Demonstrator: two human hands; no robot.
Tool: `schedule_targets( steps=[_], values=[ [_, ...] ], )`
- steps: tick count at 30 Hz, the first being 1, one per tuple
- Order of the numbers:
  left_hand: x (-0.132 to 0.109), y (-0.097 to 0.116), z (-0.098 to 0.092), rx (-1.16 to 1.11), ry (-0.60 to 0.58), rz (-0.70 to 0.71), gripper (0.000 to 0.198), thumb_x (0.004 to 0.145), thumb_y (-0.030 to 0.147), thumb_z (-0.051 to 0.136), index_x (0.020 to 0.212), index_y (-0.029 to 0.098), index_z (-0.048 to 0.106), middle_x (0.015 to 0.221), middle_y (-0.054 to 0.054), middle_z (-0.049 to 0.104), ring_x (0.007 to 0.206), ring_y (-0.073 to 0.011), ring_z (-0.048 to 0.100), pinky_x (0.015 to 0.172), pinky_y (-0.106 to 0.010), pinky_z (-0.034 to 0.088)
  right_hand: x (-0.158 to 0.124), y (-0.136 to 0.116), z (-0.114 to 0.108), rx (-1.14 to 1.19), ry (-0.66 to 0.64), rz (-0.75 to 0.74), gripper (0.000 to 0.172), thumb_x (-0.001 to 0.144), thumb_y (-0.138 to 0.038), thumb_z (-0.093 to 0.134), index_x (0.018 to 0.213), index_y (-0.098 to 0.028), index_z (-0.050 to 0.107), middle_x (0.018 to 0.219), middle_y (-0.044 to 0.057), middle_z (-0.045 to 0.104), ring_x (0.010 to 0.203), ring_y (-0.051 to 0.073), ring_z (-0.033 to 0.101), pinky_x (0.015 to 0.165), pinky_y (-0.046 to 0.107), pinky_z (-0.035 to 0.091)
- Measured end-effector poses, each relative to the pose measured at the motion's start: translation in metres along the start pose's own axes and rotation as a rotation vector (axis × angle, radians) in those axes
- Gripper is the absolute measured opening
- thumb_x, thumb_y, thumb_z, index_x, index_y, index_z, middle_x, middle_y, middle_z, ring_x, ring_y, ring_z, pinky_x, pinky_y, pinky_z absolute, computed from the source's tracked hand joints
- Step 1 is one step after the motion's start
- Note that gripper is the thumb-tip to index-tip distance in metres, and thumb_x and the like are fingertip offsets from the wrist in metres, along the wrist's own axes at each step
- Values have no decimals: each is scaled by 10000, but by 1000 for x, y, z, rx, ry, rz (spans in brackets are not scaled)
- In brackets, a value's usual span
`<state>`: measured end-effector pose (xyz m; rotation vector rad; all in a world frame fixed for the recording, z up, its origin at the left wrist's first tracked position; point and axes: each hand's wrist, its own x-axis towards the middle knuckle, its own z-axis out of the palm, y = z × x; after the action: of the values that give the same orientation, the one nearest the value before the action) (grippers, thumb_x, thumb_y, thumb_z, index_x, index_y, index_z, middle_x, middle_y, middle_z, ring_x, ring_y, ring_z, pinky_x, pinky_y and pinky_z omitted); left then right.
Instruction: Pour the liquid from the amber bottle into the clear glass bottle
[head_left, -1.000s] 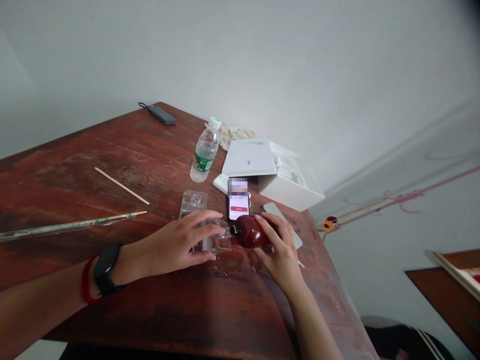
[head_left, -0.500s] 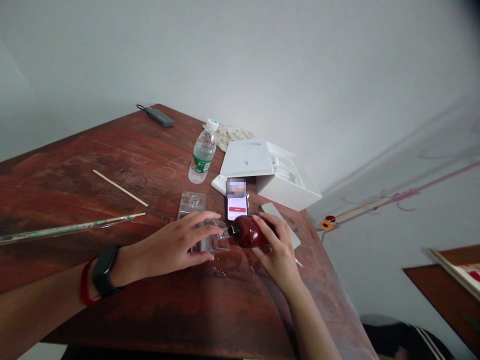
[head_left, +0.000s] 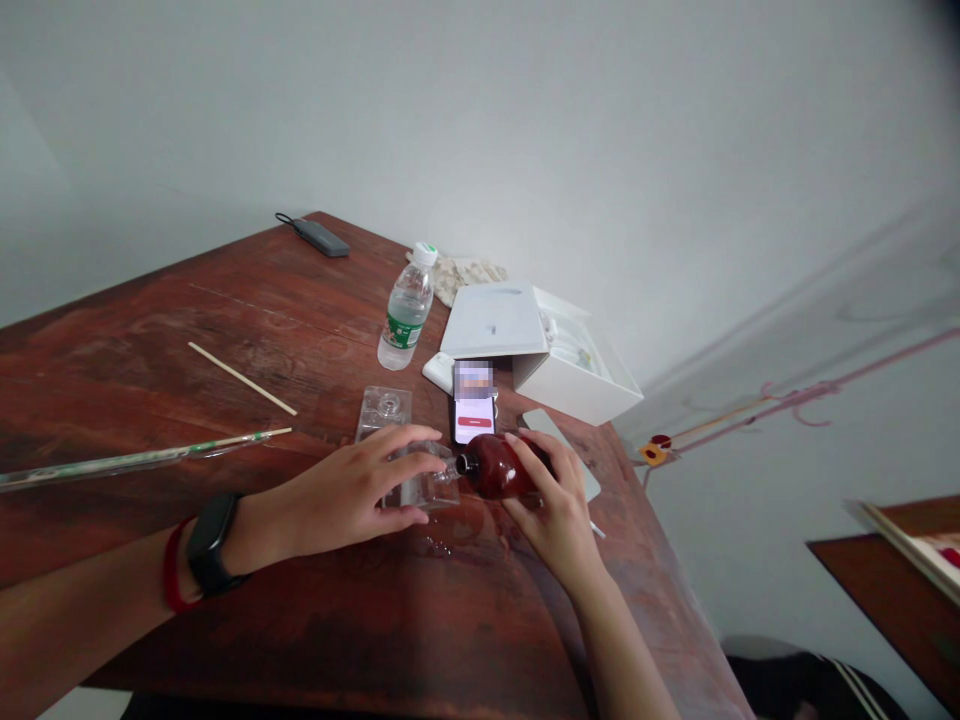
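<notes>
My right hand (head_left: 551,500) grips a dark red bottle (head_left: 499,466) lying tipped on its side, its black neck pointing left. The neck meets the mouth of a clear glass bottle (head_left: 427,487) that my left hand (head_left: 360,490) covers and holds down on the wooden table (head_left: 225,600). A black watch and a red band sit on my left wrist. A second clear square glass piece (head_left: 385,408) lies just behind my left hand. A wet patch shows on the wood under the two bottles.
A phone (head_left: 474,410) with a lit screen lies behind the bottles. Further back are a plastic water bottle (head_left: 406,308), an open white box (head_left: 540,345), a cloth and a dark pouch (head_left: 321,237). Left are a wooden stick (head_left: 241,377) and a long clear tube (head_left: 127,460).
The view has shifted slightly. Both hands and the two bottles stay in the same pose.
</notes>
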<state>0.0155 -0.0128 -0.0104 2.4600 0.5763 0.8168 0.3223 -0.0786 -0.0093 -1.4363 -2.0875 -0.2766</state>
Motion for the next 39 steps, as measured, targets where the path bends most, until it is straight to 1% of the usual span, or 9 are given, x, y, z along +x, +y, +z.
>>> schedule_targets(
  steps=[7,14,29,34,39],
  values=[
    [-1,-1,1,-6,22,4,438,961,200,788,1364,277,636,1566,-113,554,1420,-318,592,1189,-510,533,0,2,1,-3,-4,-7,659,971,-200,680,1575,-391,498,1440,126,600,1324,387,593,1088,654,508],
    [-1,-1,1,-6,25,1,437,962,205,794,1363,275,635,1559,-112,562,1411,-322,598,1182,-509,541,0,0,0,0,-11,-6,696,959,-159,675,1584,-401,486,1464,124,587,1338,385,580,1098,649,500],
    [0,-1,0,7,0,5,490,942,176,829,1372,265,612,1564,-125,547,1419,-324,590,1185,-518,537,0,0,-1,-5,-14,0,652,967,-176,670,1564,-381,508,1448,129,592,1319,385,585,1094,649,494],
    [1,-2,1,-9,8,7,491,930,173,837,1367,262,630,1566,-112,550,1417,-322,591,1189,-512,533,0,2,0,-10,-3,-20,632,972,-202,685,1559,-366,519,1438,135,600,1302,384,592,1078,638,497],
    [1,-1,1,1,4,7,499,930,163,836,1373,256,626,1572,-120,543,1422,-325,588,1192,-513,532,0,2,0,-13,-1,-21,628,969,-190,673,1554,-363,525,1442,135,597,1312,386,587,1082,632,492]
  ],
)
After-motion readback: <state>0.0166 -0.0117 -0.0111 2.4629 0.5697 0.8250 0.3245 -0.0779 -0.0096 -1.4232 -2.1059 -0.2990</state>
